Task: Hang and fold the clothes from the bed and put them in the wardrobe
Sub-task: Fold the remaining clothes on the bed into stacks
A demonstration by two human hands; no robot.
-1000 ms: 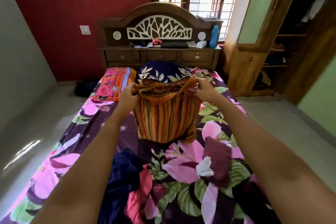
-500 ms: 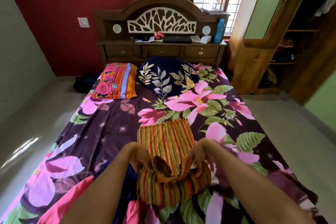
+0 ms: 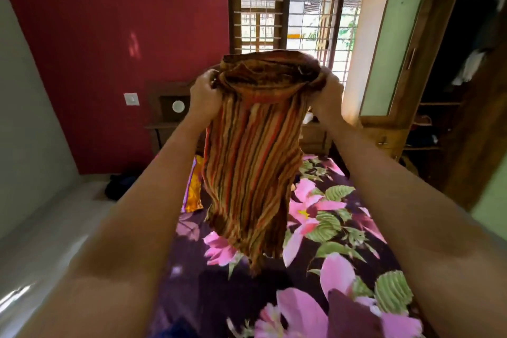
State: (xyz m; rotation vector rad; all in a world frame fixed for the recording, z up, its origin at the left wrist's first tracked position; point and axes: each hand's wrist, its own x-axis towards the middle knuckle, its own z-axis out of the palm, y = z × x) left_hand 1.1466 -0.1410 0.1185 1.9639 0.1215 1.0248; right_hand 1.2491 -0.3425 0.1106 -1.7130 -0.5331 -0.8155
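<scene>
Lifted garment (image 3: pixel 252 162) clears bed (image 3: pixel 343 228), held by left hand (image 3: pixel 204 94) and right hand (image 3: pixel 327 96).

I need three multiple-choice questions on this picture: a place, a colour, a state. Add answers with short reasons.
1. Where is the striped cloth? A on the floor; B held up over the bed; C in a drawer.
2. What colour is the wall left of the window? A red; B blue; C yellow.
3. How is the wardrobe door? A shut; B open; C removed.
Answers: 1 B, the left hand and right hand grip its top; 2 A, dark red; 3 B, it stands swung out, shelves show.
</scene>
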